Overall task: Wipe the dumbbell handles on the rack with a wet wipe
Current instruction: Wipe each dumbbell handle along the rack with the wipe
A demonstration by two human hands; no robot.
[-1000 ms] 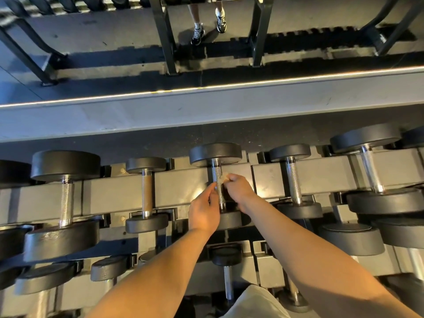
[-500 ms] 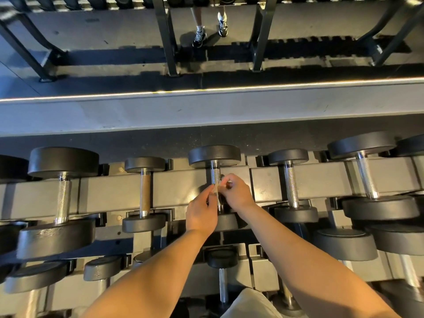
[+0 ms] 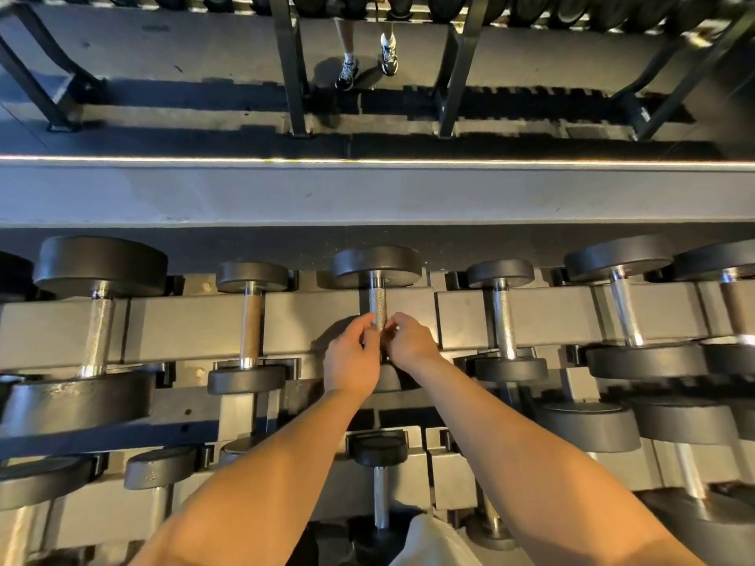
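Gripping the knurled handle [image 3: 378, 304] of the middle dumbbell from both sides, the left hand [image 3: 351, 357] and the right hand [image 3: 410, 341] meet at its nearer end. Their fingers are curled in against the steel and the knuckles are almost touching. The wet wipe cannot be picked out between the fingers.

Beyond the fingertips a bare stretch of handle runs up to the far black head [image 3: 376, 261]. The near head lies under the wrists, mostly covered. Outward from the left hand the grey rack beam [image 3: 196, 328] lies flat and open as far as a slimmer dumbbell [image 3: 250, 320]. Outward from the right hand, a similar stretch of beam reaches another dumbbell [image 3: 502, 316]. Neither neighbour touches a hand. Under the forearms, on the lower tier, a small dumbbell [image 3: 380, 484] stands with its handle pointing toward the body, and a pale cloth [image 3: 433, 541] shows just beside the right elbow. Far past the fingertips, beyond a lit floor edge, a person's trainers [image 3: 367, 63] stand between black uprights.

Compared with a second ago, both hands have slid a little toward the body along the handle, leaving more knurled steel uncovered. The pale scrap then visible at the right fingertips no longer shows.
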